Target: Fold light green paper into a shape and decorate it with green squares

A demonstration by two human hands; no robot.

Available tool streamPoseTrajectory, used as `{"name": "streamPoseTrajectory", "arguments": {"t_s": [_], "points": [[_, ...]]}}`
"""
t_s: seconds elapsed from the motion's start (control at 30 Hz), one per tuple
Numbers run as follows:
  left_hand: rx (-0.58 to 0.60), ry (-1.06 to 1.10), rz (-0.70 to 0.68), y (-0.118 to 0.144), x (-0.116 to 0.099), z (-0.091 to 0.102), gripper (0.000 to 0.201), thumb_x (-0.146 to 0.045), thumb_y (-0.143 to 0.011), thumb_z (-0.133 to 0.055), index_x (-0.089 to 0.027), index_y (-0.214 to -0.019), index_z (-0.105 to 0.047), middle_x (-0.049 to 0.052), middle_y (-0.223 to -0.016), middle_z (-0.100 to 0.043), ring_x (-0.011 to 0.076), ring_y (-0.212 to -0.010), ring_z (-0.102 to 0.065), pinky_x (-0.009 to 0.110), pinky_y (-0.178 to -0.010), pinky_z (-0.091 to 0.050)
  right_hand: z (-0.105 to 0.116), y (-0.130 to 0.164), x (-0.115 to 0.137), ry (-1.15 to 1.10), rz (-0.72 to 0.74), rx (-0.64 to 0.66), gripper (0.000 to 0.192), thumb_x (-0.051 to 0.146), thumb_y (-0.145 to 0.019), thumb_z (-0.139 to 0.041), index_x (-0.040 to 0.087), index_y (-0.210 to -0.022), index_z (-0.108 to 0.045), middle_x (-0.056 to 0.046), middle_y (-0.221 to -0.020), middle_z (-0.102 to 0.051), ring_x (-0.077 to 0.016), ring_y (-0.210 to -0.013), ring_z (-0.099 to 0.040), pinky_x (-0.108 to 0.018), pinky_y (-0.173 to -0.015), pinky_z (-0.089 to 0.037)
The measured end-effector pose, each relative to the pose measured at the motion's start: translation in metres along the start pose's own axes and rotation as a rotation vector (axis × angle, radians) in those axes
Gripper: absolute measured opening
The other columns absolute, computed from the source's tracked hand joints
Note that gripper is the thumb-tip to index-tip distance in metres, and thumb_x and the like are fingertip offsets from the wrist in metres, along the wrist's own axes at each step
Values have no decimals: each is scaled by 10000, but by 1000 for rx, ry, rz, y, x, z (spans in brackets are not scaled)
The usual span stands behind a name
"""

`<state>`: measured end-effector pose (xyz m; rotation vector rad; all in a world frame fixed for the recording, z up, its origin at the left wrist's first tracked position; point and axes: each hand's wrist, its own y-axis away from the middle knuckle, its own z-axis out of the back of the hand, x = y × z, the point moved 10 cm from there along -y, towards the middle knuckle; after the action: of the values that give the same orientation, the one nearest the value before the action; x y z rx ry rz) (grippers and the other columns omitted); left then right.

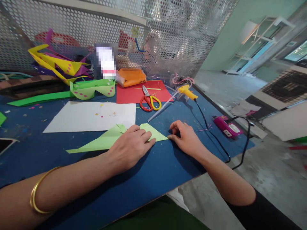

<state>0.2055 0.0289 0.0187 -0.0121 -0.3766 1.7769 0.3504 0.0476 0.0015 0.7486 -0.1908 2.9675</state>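
The left hand (pixel 130 145) lies palm down over the middle of a folded light green paper (pixel 102 140), its fingers close together and bent across the sheet; whether it also pinches the paper, I cannot tell. The right hand (pixel 184 137) is loosely curled at the paper's pointed right end, thumb at the tip with only a narrow gap below the forefinger — whether the tip is gripped is unclear. The paper lies near the front of the blue worktop (pixel 153 179), just in front of a white sheet (pixel 79 118) strewn with small coloured scraps. Beyond the hands, red-and-yellow-handled scissors (pixel 147 93) lie partly on a red sheet (pixel 124 94), with a yellow glue gun (pixel 188 92) to their right. Green paper glasses (pixel 83 91) stand behind the white sheet, and an orange packet (pixel 131 77) sits at the red sheet's back edge.
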Motion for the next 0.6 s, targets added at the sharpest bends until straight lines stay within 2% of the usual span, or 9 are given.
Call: {"name": "streamPoseTrajectory", "arguments": {"t_s": [0.1,0.17,0.27,0.33,0.4,0.47,0.6], "points": [[12,7,15,-1,2,-1,283,-146,-968,-383,-181,-1089,-636,36,-826,-592,212,-748,-506,370,-748,-324,2,3,1,12,22,-17,223,141,-773,-692,200,-923,-537,-19,-804,-653,-223,-835,-577,-363,-761,-423],[12,1,24,-1,2,-1,288,-158,-975,-378,-188,-1080,-644,35,-827,-593,212,-750,-511,370,-749,-329,11,10,8,2,58,-107,224,143,-785,-689,199,-947,-544,-34,-855,-680,-233,-879,-596,-383,-800,-435],[-5,-20,23,0,1,0,305,-178,-989,-361,-196,-1073,-654,32,-824,-597,208,-741,-514,368,-743,-332,23,29,35,35,256,-255,185,141,-865,-601,197,-1039,-572,-73,-1011,-706,-233,-987,-617,-402,-890,-430],[-19,-26,21,0,0,1,309,-197,-995,-360,-200,-1073,-659,29,-821,-598,205,-736,-515,366,-737,-332,16,44,59,79,441,-227,219,126,-914,-520,176,-1121,-572,-95,-1100,-703,-220,-1046,-626,-389,-922,-430],[-26,-27,22,1,0,1,293,-204,-991,-379,-199,-1083,-658,28,-821,-598,204,-734,-516,365,-738,-333,4,57,75,128,562,-175,269,106,-934,-465,138,-1185,-556,-112,-1143,-700,-214,-1079,-630,-377,-920,-443],[-24,-24,20,1,0,-1,274,-201,-980,-406,-193,-1101,-652,29,-823,-600,206,-739,-519,366,-745,-337,-5,63,81,188,586,-156,301,92,-938,-433,94,-1217,-546,-127,-1159,-699,-227,-1085,-634,-386,-911,-454],[-39,-8,24,1,1,1,286,-202,-986,-396,-192,-1112,-652,26,-824,-617,204,-741,-532,368,-752,-342,-19,69,80,296,541,-113,370,100,-921,-417,4,-1262,-526,-184,-1236,-657,-272,-1151,-605,-423,-952,-447]]}}
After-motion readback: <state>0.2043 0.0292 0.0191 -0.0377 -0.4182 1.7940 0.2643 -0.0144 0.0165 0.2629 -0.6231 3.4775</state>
